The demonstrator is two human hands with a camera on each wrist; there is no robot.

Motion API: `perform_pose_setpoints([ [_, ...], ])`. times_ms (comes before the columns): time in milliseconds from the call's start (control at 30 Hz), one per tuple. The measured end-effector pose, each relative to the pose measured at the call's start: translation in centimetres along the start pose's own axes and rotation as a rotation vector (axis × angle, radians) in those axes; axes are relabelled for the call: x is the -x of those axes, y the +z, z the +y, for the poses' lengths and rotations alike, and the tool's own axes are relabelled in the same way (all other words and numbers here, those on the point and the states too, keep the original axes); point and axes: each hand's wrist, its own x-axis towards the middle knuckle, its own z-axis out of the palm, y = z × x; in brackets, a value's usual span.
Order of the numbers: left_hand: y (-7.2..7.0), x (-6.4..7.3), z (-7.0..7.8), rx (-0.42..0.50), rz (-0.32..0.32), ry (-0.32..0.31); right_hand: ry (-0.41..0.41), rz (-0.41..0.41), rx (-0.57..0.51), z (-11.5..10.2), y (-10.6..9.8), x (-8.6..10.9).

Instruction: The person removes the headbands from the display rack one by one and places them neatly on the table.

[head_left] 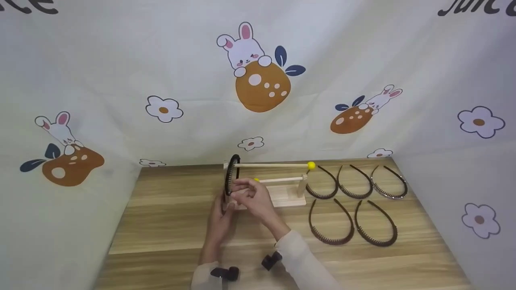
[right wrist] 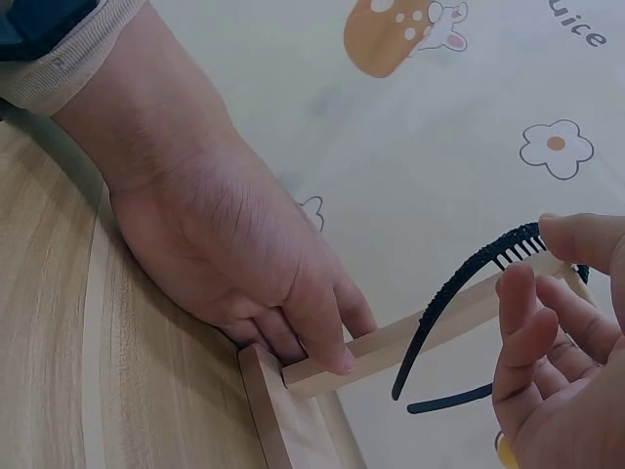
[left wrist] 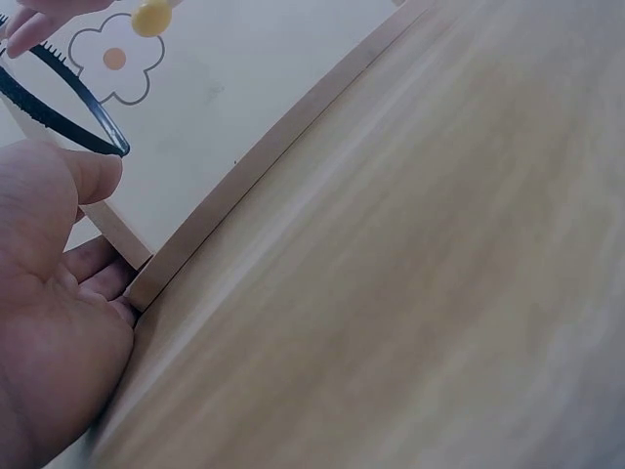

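Observation:
In the head view a wooden rack (head_left: 282, 195) with two rods stands on the table. A black toothed headband (head_left: 232, 173) hangs around the left end of its upper rod (head_left: 274, 165). My left hand (head_left: 219, 223) holds the rack's left post and base corner; in the right wrist view its fingers curl around the post (right wrist: 391, 354). Thumb and fingertips of my right hand (head_left: 254, 199) pinch the headband's toothed band, seen close in the right wrist view, where the headband (right wrist: 451, 283) has its two ends pointing down-left.
Right of the rack several dark toothed headbands lie in two rows, among them one headband (head_left: 332, 223) in front and a shiny-edged one (head_left: 390, 183) at the back right. A yellow ball (head_left: 311, 165) caps the upper rod. Patterned cloth (head_left: 193, 137) rises behind the table (head_left: 169, 225).

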Motion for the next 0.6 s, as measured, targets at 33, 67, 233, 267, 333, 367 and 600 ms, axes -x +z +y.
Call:
perform_pose_setpoints([
  [33, 0.02, 0.00, -0.04, -0.003, 0.003, 0.001, 0.002, 0.005, 0.004, -0.02, 0.01, 0.05],
  [67, 0.04, -0.02, -0.09, -0.006, 0.004, 0.007, 0.004, 0.011, 0.008, -0.03, 0.01, 0.08],
  [233, 0.05, -0.10, -0.36, -0.013, 0.014, 0.034, 0.026, 0.070, 0.017, -0.15, 0.08, 0.10],
  [267, 0.04, -0.14, -0.40, -0.011, 0.010, 0.048, 0.030, 0.077, 0.013, -0.16, 0.09, 0.04],
  [333, 0.06, -0.19, -0.44, 0.002, 0.003, 0.051, 0.036, 0.078, 0.000, -0.17, 0.12, -0.07],
  [367, 0.08, -0.17, -0.43, 0.010, -0.002, 0.050, 0.041, 0.071, -0.008, -0.21, 0.14, -0.12],
  [600, 0.15, 0.05, -0.23, 0.020, -0.006, 0.029, 0.030, 0.008, -0.006, -0.16, 0.41, -0.06],
])
